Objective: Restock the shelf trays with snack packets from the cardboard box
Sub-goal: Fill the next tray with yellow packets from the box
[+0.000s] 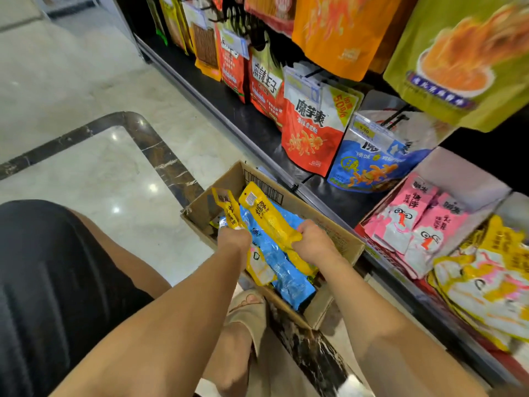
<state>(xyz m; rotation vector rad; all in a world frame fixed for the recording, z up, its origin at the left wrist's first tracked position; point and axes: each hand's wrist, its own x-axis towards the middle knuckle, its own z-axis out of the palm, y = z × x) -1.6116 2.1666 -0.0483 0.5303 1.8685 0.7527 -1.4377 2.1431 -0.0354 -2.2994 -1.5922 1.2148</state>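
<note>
we're in a shop, a snack aisle: just behind the cardboard box [259, 183] a black shelf unit [229, 110] carries printed snack bags [312, 133] hanging on pegs, with a price tag [369, 130] clipped in front of the blue bag [369, 170]. right of the box, display trays [463, 173] hold rows of pink packets [415, 222] and yellow-and-white packets [486, 276]. the box itself holds loose yellow packets [272, 224] and blue packets [274, 253], and left of it runs polished marble floor [86, 167].

Bare forearms [171, 325], a black garment [43, 282] over the thigh, a beige slide sandal [247, 315].
</note>
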